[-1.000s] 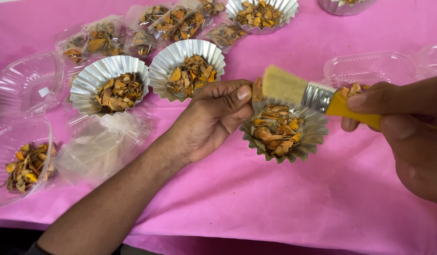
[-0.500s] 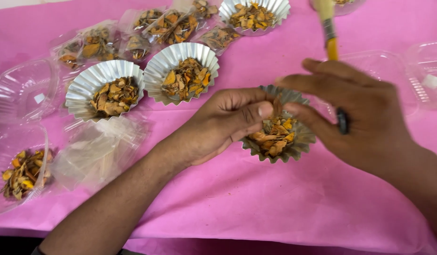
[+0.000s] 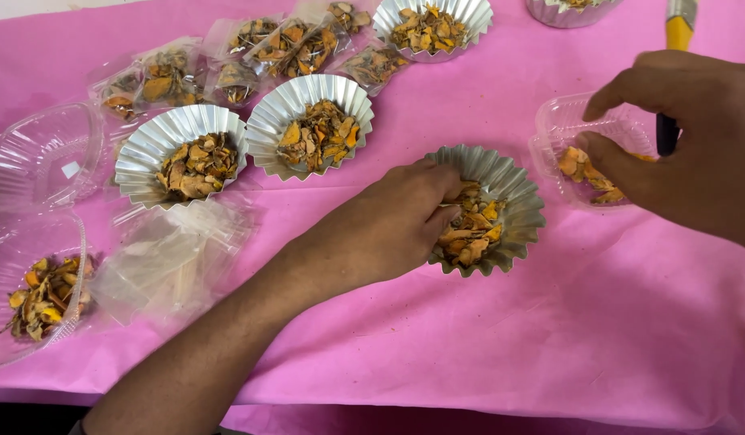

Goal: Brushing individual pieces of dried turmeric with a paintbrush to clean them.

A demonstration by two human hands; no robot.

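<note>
Over at the left edge of the pink-covered table (image 3: 614, 338), a clear plastic tray (image 3: 34, 298) holds a few orange-brown dried chips, and an empty clear tray (image 3: 42, 157) sits behind it. Just beside them lie crumpled clear bags (image 3: 171, 258). Farther in stand two fluted foil cups (image 3: 183, 157) (image 3: 320, 125), side by side and touching, both filled with the same dried chips. Along the far edge lie small sealed packets (image 3: 284, 44) of chips and another filled foil cup (image 3: 433, 24).

Near the middle, the left hand (image 3: 388, 229) reaches into a darker fluted foil cup (image 3: 501, 205), its fingertips curled loosely among the chips, its thumb at the cup's near rim; I cannot tell whether it pinches any.

Toward the right edge, a small clear plastic cup (image 3: 566, 133) holds a few chips. The right hand (image 3: 686, 145) hovers over it, thumb and forefinger apart, gripping nothing. Behind it, a yellow brush handle (image 3: 678, 28) rests at the far edge.
</note>
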